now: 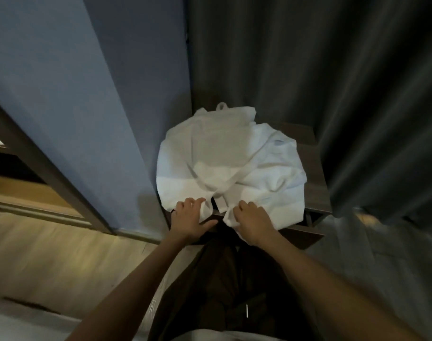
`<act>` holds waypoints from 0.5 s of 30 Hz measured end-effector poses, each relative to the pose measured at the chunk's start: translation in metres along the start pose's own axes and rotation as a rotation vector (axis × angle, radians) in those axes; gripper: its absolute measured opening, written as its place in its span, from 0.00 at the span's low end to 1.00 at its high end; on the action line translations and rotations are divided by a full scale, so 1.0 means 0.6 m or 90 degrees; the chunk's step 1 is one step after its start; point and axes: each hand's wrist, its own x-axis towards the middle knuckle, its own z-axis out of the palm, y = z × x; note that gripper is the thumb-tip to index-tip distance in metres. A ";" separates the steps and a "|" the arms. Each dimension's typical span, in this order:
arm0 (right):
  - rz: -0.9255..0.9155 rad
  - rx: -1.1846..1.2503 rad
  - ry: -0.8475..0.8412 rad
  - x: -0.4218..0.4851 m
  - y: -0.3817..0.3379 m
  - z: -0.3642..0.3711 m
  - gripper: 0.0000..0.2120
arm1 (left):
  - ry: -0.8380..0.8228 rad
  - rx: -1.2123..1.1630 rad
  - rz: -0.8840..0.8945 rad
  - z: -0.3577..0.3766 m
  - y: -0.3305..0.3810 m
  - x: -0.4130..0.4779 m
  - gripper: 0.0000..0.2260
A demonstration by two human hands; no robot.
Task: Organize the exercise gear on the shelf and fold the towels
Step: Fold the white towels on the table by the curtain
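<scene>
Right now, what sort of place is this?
Likely a bedroom or hotel room: a floor-length dark curtain, a white towel lying on a small dark table, and a wooden shelf beside a blue wall.

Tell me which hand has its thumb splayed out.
The left hand: its thumb lies along the table edge; the right hand curls its fingers into the towel.

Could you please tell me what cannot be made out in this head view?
Head view, small dark wooden table: its top is mostly covered by the crumpled white towel.
Head view, wooden shelf: cut off by the left edge; contents unseen.
Head view, left hand and right hand: their backs hide how deep each grip goes.
</scene>
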 end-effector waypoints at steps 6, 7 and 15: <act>-0.013 0.064 0.162 -0.042 0.060 -0.080 0.14 | 0.087 0.033 -0.043 0.012 0.034 0.020 0.22; 0.002 0.063 0.215 -0.049 0.077 -0.106 0.13 | 0.094 0.021 -0.052 0.014 0.037 0.024 0.20; 0.139 0.231 0.570 -0.070 0.163 -0.272 0.07 | 0.191 -0.233 -0.016 -0.045 0.075 0.044 0.06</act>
